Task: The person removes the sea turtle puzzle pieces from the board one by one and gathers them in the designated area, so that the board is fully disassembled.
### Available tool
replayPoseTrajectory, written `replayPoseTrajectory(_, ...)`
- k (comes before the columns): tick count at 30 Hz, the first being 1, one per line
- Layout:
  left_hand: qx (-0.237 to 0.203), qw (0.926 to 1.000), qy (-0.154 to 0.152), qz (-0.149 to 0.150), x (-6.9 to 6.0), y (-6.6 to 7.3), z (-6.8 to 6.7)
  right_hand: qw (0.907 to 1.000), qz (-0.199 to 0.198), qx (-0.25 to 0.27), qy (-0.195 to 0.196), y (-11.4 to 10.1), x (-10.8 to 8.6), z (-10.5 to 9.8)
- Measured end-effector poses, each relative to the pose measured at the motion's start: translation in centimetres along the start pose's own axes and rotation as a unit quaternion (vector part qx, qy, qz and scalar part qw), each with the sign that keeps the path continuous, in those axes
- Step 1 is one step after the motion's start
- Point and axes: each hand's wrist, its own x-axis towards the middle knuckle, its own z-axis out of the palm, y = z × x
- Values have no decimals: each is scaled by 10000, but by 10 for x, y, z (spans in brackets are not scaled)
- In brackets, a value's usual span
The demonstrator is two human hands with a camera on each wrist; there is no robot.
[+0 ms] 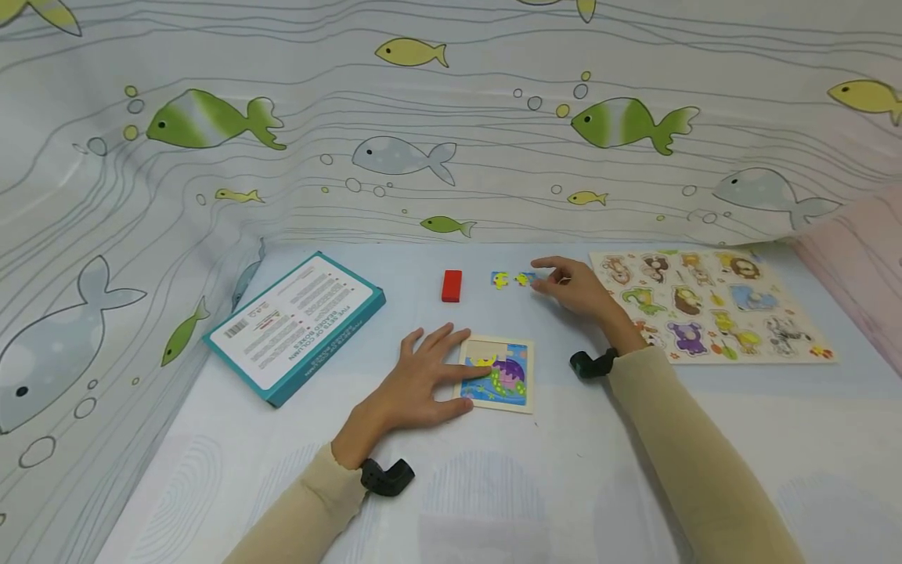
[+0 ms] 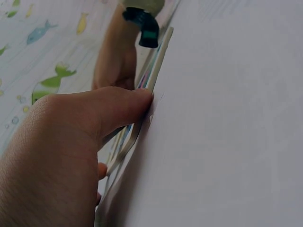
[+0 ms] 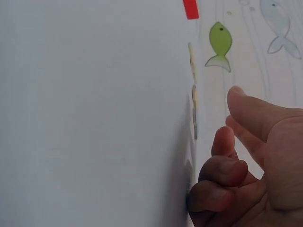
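A small jigsaw puzzle (image 1: 509,396) in a pale wooden frame, with a purple and yellow animal on blue, lies flat on the table. My left hand (image 1: 416,384) rests on its left side with fingers spread, one finger across the picture. In the left wrist view the thumb (image 2: 128,104) touches the frame's edge (image 2: 163,54). Two loose puzzle pieces, a left piece (image 1: 499,280) and a right piece (image 1: 522,279), lie beyond the frame. My right hand (image 1: 574,288) hovers beside the right piece, thumb and forefinger apart, other fingers bent, nothing between them in the right wrist view.
A red block (image 1: 452,286) lies left of the loose pieces. Farther left is a teal and white box (image 1: 296,329) with printed text. To the right, behind my right forearm, lies a wooden board of animal pictures (image 1: 803,313). A fish-patterned sheet (image 1: 493,172) rises behind the table.
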Motion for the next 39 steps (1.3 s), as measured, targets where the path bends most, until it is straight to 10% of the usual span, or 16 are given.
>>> replayPoseTrajectory(17,4,10000,-34,-31,2,0,1,9898,-766,-216,-1179,-11,-47,8)
replayPoseTrajectory(39,-85,10000,35,5,0,0,0,9678,-1630,-899,-1697,-24,-65,28)
